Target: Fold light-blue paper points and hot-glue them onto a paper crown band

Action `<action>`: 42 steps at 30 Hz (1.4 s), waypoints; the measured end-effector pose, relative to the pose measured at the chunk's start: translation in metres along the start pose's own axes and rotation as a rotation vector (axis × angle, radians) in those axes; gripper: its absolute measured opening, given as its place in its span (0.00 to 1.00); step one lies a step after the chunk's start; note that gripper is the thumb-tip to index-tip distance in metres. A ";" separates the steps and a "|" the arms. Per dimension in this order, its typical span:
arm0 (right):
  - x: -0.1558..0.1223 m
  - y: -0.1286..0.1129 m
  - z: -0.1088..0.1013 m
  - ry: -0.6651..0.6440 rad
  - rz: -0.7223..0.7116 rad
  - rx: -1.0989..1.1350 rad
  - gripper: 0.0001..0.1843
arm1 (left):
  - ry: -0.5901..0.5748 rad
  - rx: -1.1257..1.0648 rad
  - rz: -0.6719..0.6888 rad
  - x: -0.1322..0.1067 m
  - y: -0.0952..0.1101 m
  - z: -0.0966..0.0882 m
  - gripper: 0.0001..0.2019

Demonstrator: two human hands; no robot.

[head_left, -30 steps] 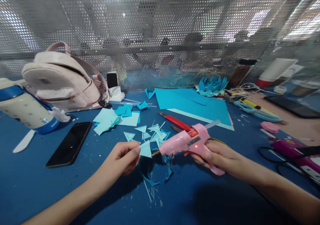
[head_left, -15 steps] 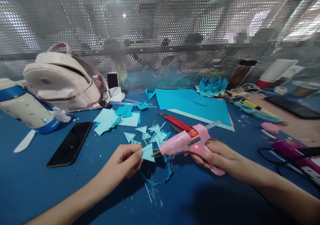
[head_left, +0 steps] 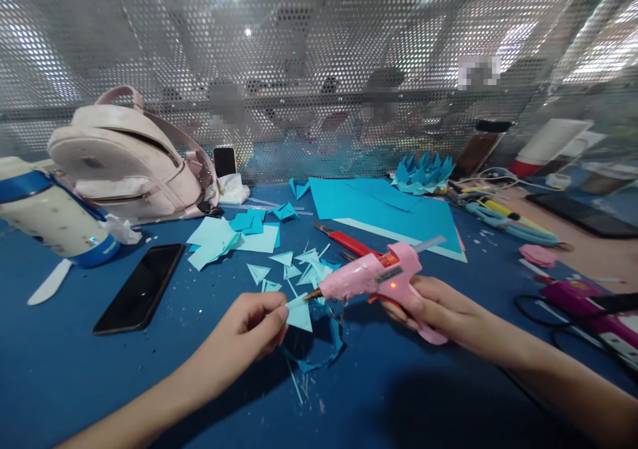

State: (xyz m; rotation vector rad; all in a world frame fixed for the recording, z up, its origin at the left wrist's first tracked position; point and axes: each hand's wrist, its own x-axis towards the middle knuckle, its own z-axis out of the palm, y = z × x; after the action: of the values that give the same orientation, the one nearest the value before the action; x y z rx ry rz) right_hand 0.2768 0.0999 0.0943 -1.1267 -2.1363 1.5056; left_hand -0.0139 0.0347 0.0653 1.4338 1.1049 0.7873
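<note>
Pink glue gun (head_left: 359, 277) | long axis slanting, nozzle (head_left: 314, 294) down-left | right grip (head_left: 438, 306) closed round handle (head_left: 431, 334) | left grip (head_left: 262, 323) pinching paper triangle (head_left: 300, 317)

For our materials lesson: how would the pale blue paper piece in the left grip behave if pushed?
The paper piece is probably light, being small and thin. It juts flat from the left grip, so it seems fairly stiff. Flat-sided, it would likely slide rather than roll.

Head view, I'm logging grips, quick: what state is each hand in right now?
Left hand: closed, pinching a light-blue paper triangle.
Right hand: closed, holding the pink glue gun.
</note>
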 end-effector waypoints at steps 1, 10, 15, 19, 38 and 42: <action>0.000 -0.001 0.000 -0.002 -0.001 0.000 0.32 | -0.003 0.001 0.004 0.000 0.000 0.000 0.23; 0.000 0.004 -0.002 0.012 -0.017 -0.037 0.31 | -0.003 -0.004 0.000 -0.001 0.000 0.000 0.23; 0.000 0.000 -0.003 0.032 -0.003 -0.057 0.31 | -0.005 -0.002 0.001 -0.001 -0.001 0.001 0.23; 0.000 0.002 -0.004 0.033 0.000 -0.059 0.31 | -0.005 -0.018 0.007 0.000 0.000 0.000 0.22; -0.002 0.016 -0.005 -0.029 -0.076 -0.012 0.30 | 0.031 -0.037 0.014 0.002 -0.002 -0.002 0.22; -0.002 0.012 -0.002 -0.043 -0.083 -0.028 0.29 | 0.031 -0.023 0.017 0.002 -0.002 -0.001 0.22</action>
State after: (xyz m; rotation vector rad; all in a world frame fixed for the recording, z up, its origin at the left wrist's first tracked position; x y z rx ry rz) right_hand 0.2844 0.1018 0.0853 -1.0105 -2.2103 1.4802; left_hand -0.0149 0.0369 0.0632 1.4175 1.1058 0.8342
